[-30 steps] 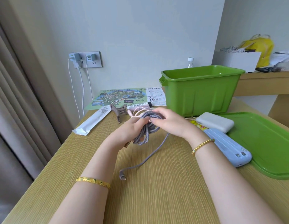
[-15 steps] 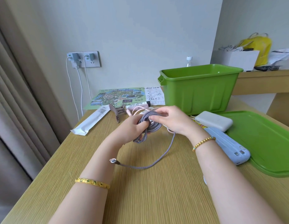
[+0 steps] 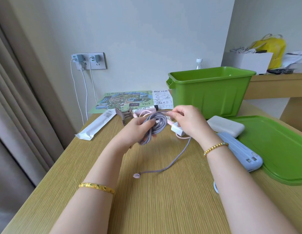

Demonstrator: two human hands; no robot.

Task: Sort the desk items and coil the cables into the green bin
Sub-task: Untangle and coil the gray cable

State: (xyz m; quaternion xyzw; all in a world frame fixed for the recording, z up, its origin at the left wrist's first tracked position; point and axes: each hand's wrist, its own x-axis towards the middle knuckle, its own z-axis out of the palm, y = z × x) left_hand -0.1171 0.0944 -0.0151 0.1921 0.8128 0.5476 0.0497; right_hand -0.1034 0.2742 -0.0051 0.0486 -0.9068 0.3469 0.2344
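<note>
Nearest on the wooden desk (image 3: pixel 146 200), the loose tail of the purple braided cable (image 3: pixel 157 122) ends in a connector lying flat, with a blue power bank (image 3: pixel 239 152) to its right. Above it, the left hand (image 3: pixel 138 130) grips the coiled bundle with fingers curled round the loops, while the right hand (image 3: pixel 187 120) pinches a strand at the top of the coil. Beyond stand the green bin (image 3: pixel 209 97), upright and apart from both hands, and its green lid (image 3: pixel 278 149) flat alongside.
</note>
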